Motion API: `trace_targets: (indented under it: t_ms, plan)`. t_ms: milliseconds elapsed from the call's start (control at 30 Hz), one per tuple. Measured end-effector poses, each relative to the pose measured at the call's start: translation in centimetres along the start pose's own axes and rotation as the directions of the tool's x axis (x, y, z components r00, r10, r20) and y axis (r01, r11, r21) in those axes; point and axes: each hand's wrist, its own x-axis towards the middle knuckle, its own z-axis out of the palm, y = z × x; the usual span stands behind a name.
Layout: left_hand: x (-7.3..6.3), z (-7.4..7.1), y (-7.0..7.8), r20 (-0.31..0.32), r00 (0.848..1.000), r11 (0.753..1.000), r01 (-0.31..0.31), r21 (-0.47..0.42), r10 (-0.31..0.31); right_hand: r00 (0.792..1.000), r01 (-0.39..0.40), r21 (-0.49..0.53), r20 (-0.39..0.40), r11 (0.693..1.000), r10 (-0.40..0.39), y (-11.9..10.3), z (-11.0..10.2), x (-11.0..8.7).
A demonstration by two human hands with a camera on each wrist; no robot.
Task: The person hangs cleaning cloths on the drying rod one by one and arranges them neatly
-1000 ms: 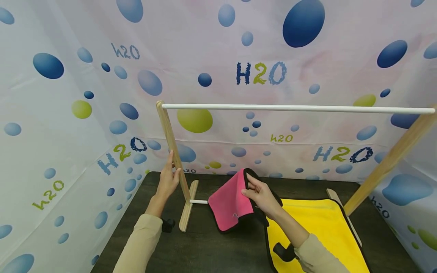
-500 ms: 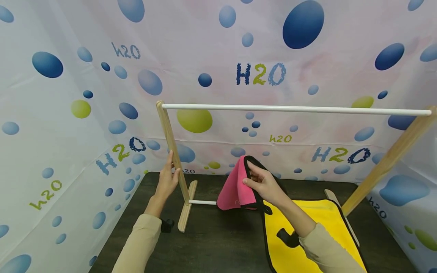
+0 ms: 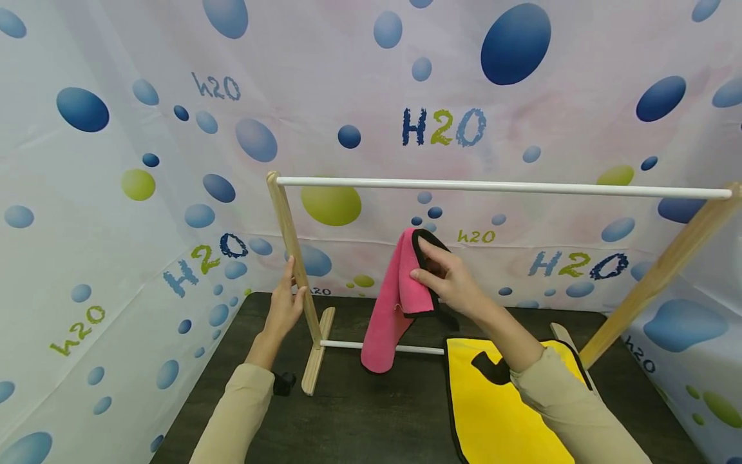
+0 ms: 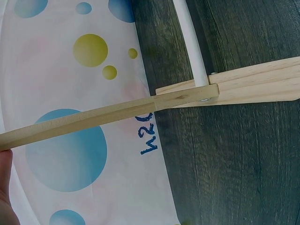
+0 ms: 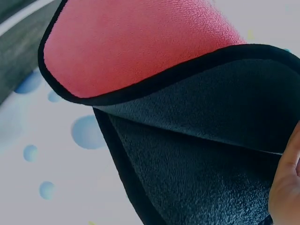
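Note:
My right hand [image 3: 455, 280] pinches a pink microfibre cloth [image 3: 387, 322] with black edging between thumb and fingers. The cloth hangs folded from that hand, well below the rack's upper rail. In the right wrist view its dark fleecy reverse [image 5: 201, 108] shows beside the pink face, and only part of the hand is visible at the right edge. My left hand [image 3: 284, 306] holds the left wooden post [image 3: 292, 245] of a rack about midway up, thumb on one side and fingers on the other. The left wrist view catches a bit of that hand at the post [image 4: 84, 117].
A white upper rail [image 3: 498, 186] joins the left post to a slanted right post [image 3: 655, 283]. Low down, a white crossbar [image 3: 342, 345] passes behind the cloth. A yellow cloth [image 3: 498, 419] lies flat on the dark table [image 3: 348, 425] under my right forearm. Printed curtains stand behind.
My right hand has lifted the pink cloth upward, and the cloth now hangs longer and narrower, uncovering more of the lower crossbar. My left hand stays on the post.

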Motion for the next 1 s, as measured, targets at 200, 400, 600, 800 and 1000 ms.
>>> trace_targets:
  t_ms: [200,400,600,800,1000]
  plan:
    - [0.0,-0.1,0.0,0.004,1.000,1.000,0.012,0.010,-0.013,0.981,0.171,-0.270,-0.042,0.948,-0.189,-0.9,-0.5,2.0]
    - [0.0,-0.1,0.0,-0.002,1.000,1.000,0.001,0.000,-0.001,0.902,0.337,-0.557,-0.041,0.759,-0.430,-1.7,-1.4,4.2]
    - [0.0,-0.1,0.0,-0.009,1.000,1.000,-0.021,0.000,0.021,0.874,0.359,-0.655,-0.015,0.665,-0.486,-2.9,-2.5,6.4]
    - [0.0,-0.1,-0.1,-0.010,1.000,1.000,-0.022,-0.015,0.022,0.854,0.328,-0.781,0.003,0.532,-0.521,-3.7,-3.5,8.7]
    - [0.0,-0.1,-0.2,-0.010,1.000,1.000,-0.024,-0.016,0.024,0.859,0.239,-0.799,-0.090,0.552,-0.503,-4.1,-4.6,10.7]
